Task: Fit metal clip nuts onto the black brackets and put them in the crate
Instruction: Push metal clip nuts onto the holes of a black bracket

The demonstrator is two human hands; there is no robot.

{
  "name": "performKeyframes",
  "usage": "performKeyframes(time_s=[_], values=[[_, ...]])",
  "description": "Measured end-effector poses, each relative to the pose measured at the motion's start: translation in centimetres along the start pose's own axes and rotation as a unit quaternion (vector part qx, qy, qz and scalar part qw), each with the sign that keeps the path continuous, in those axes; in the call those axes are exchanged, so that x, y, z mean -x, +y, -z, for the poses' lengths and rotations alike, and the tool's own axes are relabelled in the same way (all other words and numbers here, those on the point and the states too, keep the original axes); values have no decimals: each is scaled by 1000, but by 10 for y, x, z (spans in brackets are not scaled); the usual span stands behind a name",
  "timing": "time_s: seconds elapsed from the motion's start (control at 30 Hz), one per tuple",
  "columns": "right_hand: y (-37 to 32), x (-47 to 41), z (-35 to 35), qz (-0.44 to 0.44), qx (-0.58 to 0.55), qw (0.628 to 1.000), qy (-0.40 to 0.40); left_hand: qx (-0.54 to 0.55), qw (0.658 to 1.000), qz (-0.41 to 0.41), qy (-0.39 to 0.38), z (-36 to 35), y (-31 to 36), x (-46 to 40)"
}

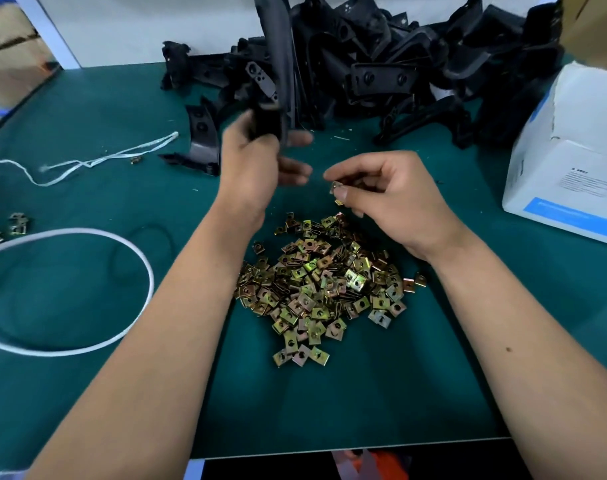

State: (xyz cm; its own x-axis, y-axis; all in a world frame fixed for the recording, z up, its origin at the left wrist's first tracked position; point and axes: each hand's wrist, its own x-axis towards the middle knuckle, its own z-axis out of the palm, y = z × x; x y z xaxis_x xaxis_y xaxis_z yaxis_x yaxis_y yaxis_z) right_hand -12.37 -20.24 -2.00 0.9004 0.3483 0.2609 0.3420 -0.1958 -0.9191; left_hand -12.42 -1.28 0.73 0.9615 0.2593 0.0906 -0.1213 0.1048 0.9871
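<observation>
- The left hand (257, 161) holds a long black bracket (272, 64) upright above the bench (87, 109); the thumb and curled fingers grip its lower end, while two fingers stick out loosely to the right. The hand and bracket are blurred.
- The right hand (392, 199) pinches a single metal clip nut (336, 187) between thumb and forefinger, the other fingers curled under. The nut sits just right of the left hand's fingertips, not touching the bracket.
- A heap of brass-coloured clip nuts (323, 289) lies on the green bench between the two forearms, right below the right hand.
- A large pile of black brackets (399, 71) lies along the far edge of the bench, against the white wall.
- One curved bracket (200, 140) lies apart from the pile, just left of the left hand.
- A few stray clip nuts (16, 225) lie near the left edge of the bench.
- A white cord (122, 244) loops across the left of the bench, and a thinner white string (104, 162) lies beyond it.
- A white cardboard box (568, 161) with blue trim stands at the right edge.
- No crate can be made out in this view.
</observation>
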Motion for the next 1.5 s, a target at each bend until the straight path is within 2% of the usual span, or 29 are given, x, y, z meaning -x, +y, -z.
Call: performKeyframes(time_s=[0.1,0.3,0.43,0.53,0.63,0.83,1.0,1.23,1.5], values=[[0,0,1,-7,-27,1000,8,-57,997,38,-27,-7,-10,2],[0,0,0,-26,-51,998,18,-18,995,69,-72,-7,-7,3],[0,-1,-1,-49,-65,995,50,102,982,99,-122,-6,-4,4],[-1,-2,-3,-57,-92,991,75,239,949,157,-132,-7,0,7],[-2,-2,-7,-63,-142,984,92,296,929,180,-130,-6,1,7],[-5,-2,-16,-73,-216,966,119,199,960,170,-99,-18,-2,11],[-8,-3,-24,-76,-208,964,151,224,956,174,-79,-25,-2,14],[-12,-2,-26,-58,-211,963,156,148,978,140,-49,-31,-5,19],[-14,-1,-30,-56,-182,967,170,142,979,142,-29,-34,-8,19]])
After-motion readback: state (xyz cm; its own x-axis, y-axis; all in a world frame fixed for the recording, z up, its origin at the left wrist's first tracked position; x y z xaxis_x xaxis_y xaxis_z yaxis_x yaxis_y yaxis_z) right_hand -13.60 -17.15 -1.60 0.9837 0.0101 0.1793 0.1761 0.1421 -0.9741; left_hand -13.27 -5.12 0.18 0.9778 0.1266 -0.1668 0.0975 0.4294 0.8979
